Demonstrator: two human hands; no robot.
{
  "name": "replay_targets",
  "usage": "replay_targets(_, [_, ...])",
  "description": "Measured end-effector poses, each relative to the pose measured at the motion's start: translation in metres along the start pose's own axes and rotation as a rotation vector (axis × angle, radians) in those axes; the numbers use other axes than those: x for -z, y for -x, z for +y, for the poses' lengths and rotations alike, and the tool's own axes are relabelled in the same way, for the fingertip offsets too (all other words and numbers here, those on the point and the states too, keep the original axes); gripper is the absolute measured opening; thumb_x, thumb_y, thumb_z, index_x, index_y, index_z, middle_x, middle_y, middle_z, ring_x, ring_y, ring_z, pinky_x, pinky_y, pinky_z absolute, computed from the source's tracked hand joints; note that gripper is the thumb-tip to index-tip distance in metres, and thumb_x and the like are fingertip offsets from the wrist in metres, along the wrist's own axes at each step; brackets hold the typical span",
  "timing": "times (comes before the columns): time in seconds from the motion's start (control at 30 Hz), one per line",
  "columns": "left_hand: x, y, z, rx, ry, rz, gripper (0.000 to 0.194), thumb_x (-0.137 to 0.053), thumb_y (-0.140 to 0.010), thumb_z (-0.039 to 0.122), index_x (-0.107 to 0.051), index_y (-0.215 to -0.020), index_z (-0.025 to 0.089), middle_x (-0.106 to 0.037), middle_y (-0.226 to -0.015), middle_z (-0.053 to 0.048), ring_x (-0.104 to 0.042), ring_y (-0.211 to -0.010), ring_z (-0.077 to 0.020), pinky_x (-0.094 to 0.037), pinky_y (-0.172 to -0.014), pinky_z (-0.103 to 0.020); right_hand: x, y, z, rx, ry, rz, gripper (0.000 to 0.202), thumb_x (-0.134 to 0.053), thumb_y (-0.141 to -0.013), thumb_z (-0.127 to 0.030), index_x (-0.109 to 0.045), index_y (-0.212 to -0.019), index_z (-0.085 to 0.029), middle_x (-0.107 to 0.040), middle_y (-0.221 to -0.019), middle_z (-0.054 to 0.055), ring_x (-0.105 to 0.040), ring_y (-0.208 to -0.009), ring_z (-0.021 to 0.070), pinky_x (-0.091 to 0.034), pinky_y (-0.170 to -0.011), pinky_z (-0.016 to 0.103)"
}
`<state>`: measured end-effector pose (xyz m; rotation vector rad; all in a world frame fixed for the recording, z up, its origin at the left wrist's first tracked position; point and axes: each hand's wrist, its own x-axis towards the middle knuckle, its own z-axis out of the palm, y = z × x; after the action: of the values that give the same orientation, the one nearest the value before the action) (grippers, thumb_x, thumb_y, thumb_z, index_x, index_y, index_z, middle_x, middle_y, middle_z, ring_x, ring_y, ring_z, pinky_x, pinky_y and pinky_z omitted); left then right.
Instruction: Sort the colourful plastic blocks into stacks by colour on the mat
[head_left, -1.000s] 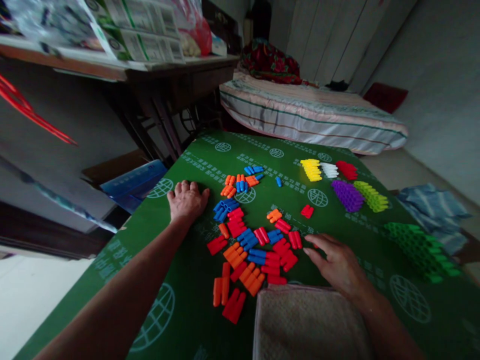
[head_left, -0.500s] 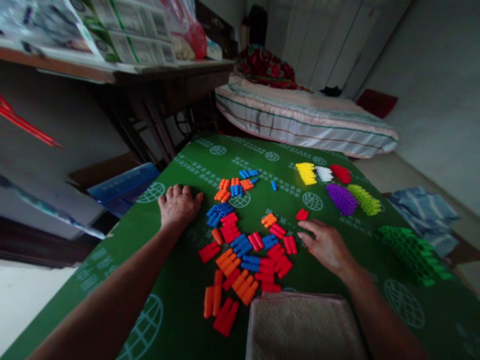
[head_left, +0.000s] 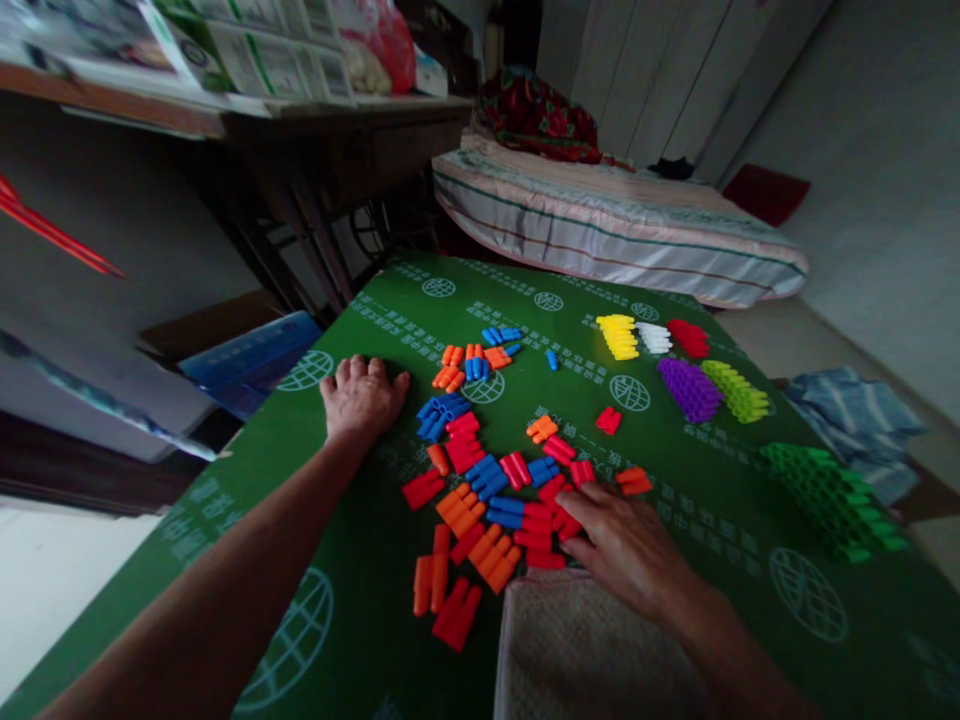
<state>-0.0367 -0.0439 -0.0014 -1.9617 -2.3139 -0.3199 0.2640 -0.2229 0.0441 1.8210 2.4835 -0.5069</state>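
My left hand [head_left: 364, 400] lies palm down on the green tabletop, fingers spread, holding nothing, left of the loose plastic building blocks. My right hand [head_left: 626, 545] is at the right side of the pile, thumb and fingers around a red block [head_left: 568, 522]. Close to its knuckles lies an orange block [head_left: 634, 480], with another small red block [head_left: 608, 420] farther off. The pile mixes red, orange and blue pieces, among them a blue block [head_left: 486, 476] and a joined orange block [head_left: 496, 558]. A folded greyish cloth [head_left: 577, 650] lies partly under my right wrist.
Sorted joined blocks stand at the right: yellow [head_left: 618, 338], white [head_left: 654, 338], red [head_left: 688, 338], purple [head_left: 688, 390], lime [head_left: 736, 391] and green [head_left: 829, 500]. Small orange and blue blocks [head_left: 477, 362] sit at the back left. A cluttered desk [head_left: 300, 120] and bed [head_left: 600, 220] are beyond.
My right hand has moved left and toward me, from beside the small red block to the red block in the pile. The orange block it partly covered now shows. My left hand stays put.
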Motion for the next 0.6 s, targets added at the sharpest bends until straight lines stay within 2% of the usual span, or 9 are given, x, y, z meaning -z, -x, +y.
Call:
replay_targets(0.1, [0.0, 0.0, 0.0, -0.008, 0.002, 0.008, 0.059, -0.026, -0.085, 0.054, -0.056, -0.117, 0.013, -0.051, -0.132, -0.022, -0.038, -0.129, -0.0368, -0.032, -0.101, -0.054, -0.004, 0.001, 0.002, -0.037, -0.022, 0.011, 0.029, -0.058, -0.084, -0.018, -0.061, -0.112, -0.024, -0.066, -0.11, 0.006, -0.062, -0.102, 0.0224, -0.046, -0.084, 0.033])
replay_targets(0.3, [0.003, 0.001, 0.002, 0.001, 0.015, -0.004, 0.058, -0.028, -0.085, 0.053, -0.055, -0.118, 0.013, -0.05, -0.134, -0.022, -0.038, -0.129, -0.0367, -0.032, -0.101, -0.054, -0.007, 0.006, 0.009, -0.088, -0.072, 0.027, 0.011, -0.057, -0.084, -0.017, -0.062, -0.091, -0.023, -0.066, -0.1, 0.002, -0.062, -0.093, 0.0186, -0.045, -0.078, 0.029])
replay_targets(0.47, [0.004, 0.001, 0.003, 0.005, 0.011, -0.011, 0.058, -0.028, -0.085, 0.052, -0.055, -0.119, 0.013, -0.049, -0.135, -0.023, -0.036, -0.13, -0.0367, -0.031, -0.102, -0.054, -0.007, 0.013, 0.012, -0.097, -0.047, 0.044, 0.01, -0.057, -0.083, -0.017, -0.062, -0.091, -0.022, -0.065, -0.1, 0.003, -0.062, -0.094, 0.0198, -0.045, -0.079, 0.03])
replay_targets(0.6, [0.004, 0.002, 0.003, -0.001, 0.017, -0.008, 0.057, -0.029, -0.085, 0.052, -0.055, -0.118, 0.013, -0.05, -0.133, -0.022, -0.037, -0.129, -0.0371, -0.032, -0.101, -0.054, -0.004, 0.013, -0.005, -0.043, -0.021, 0.088, 0.017, -0.054, -0.087, -0.021, -0.063, -0.1, -0.023, -0.067, -0.104, 0.006, -0.062, -0.097, 0.0214, -0.046, -0.08, 0.032])
